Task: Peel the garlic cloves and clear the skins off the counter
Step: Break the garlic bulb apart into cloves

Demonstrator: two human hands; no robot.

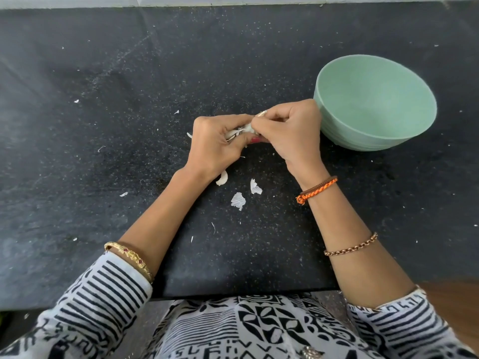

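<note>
Garlic clove held above the counter, pinched between left hand and right hand, both with fingers curled closed on it. Long axis judged roughly left-to-right between the two grips, largely hidden; pointed end not discernible. Green bowl just right of right hand, the nearer; loose skins on counter beneath wrists.

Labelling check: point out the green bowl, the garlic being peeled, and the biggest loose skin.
green bowl (375,99): head view, bare inner wall.
garlic (247,128): head view, white part showing between the hands.
loose skin (238,200): head view, middle of the flake.
</note>
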